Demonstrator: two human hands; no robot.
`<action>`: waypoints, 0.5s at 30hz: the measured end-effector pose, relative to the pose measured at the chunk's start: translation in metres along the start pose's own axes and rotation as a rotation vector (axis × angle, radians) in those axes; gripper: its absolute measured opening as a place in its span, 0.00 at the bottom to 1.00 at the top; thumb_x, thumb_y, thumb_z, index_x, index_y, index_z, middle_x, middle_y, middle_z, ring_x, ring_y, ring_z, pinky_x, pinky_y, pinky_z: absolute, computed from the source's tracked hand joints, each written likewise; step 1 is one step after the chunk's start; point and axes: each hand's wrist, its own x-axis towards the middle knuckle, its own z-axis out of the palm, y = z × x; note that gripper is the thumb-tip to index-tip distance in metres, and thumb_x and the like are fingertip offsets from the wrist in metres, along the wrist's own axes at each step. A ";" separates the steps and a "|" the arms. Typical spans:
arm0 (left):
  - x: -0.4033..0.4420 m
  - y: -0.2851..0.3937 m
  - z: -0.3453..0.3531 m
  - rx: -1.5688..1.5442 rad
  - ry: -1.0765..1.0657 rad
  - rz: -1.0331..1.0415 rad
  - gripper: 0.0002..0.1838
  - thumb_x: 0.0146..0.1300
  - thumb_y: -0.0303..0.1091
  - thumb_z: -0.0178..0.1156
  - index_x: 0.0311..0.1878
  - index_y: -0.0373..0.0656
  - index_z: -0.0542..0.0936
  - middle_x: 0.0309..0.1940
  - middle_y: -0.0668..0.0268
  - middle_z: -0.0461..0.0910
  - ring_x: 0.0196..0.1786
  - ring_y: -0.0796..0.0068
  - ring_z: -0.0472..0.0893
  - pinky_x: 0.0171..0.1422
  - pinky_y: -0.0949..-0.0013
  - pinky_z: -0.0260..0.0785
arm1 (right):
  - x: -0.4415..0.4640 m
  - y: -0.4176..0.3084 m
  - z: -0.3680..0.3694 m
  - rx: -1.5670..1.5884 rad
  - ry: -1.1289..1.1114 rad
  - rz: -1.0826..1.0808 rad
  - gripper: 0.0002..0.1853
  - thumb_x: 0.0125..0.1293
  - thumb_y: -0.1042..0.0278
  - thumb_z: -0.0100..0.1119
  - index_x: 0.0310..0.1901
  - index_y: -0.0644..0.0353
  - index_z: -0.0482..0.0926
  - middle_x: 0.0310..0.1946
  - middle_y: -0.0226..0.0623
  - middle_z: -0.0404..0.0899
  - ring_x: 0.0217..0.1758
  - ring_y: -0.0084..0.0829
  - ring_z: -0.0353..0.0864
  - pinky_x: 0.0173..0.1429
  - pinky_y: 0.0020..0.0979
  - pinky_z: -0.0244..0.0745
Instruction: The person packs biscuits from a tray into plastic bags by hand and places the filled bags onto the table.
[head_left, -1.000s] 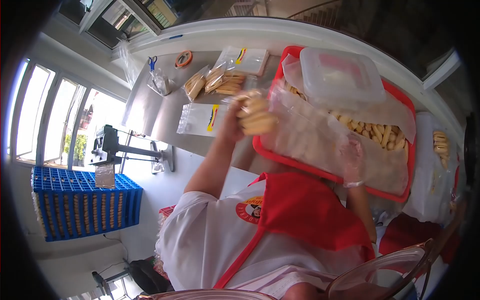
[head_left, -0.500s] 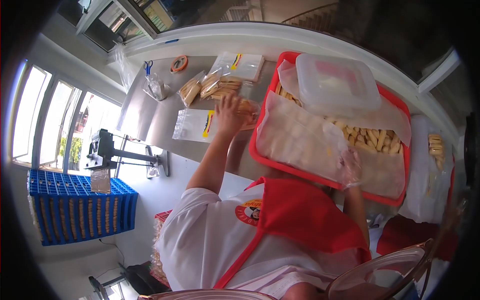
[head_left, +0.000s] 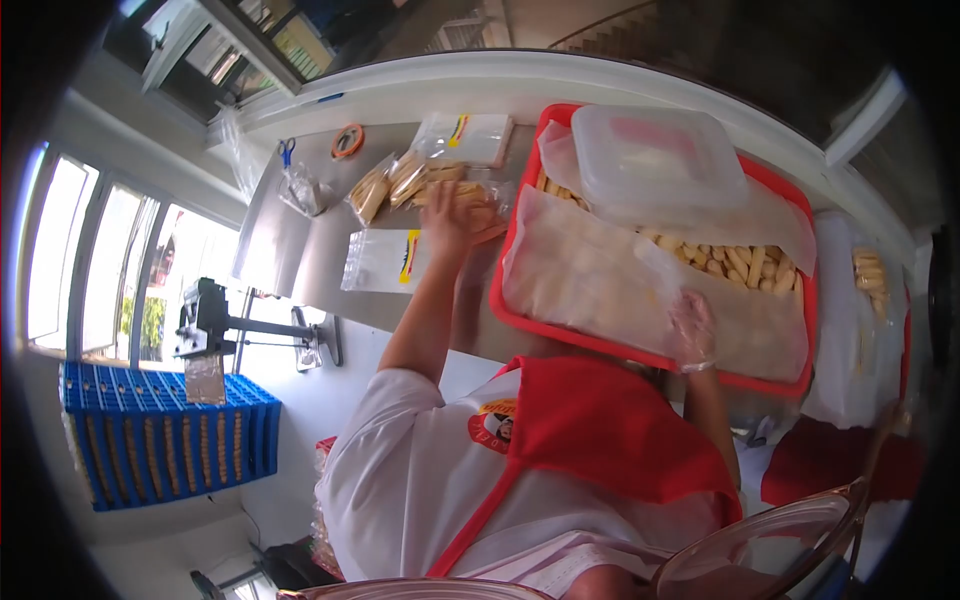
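- Two filled bags (head_left: 370, 195) (head_left: 407, 178) of pale sticks lie on the metal table (head_left: 270, 240); these portions appear bagged, but sealing cannot be confirmed.
- A flat bag (head_left: 375, 262) is seen nearer the body, apparently unused.
- The left hand (head_left: 447, 218) is spread open over another filled bag (head_left: 485, 205), beside the others.
- More flat bags (head_left: 482, 138) are stacked beyond, seemingly unused.
- Under paper (head_left: 590, 270) in the red tray (head_left: 590, 343), many loose sticks (head_left: 745, 264) remain unbagged.
- The gloved right hand (head_left: 692, 328) is rested on the paper, fingers loosely bent; whether anything is gripped cannot be told.
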 end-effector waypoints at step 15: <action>-0.079 -0.069 -0.048 0.059 -0.377 0.119 0.08 0.51 0.30 0.57 0.34 0.38 0.76 0.36 0.54 0.73 0.49 0.50 0.68 0.60 0.54 0.57 | 0.007 -0.032 -0.018 -0.261 -0.026 -0.402 0.12 0.53 0.78 0.53 0.41 0.61 0.70 0.36 0.31 0.68 0.39 0.25 0.70 0.44 0.26 0.67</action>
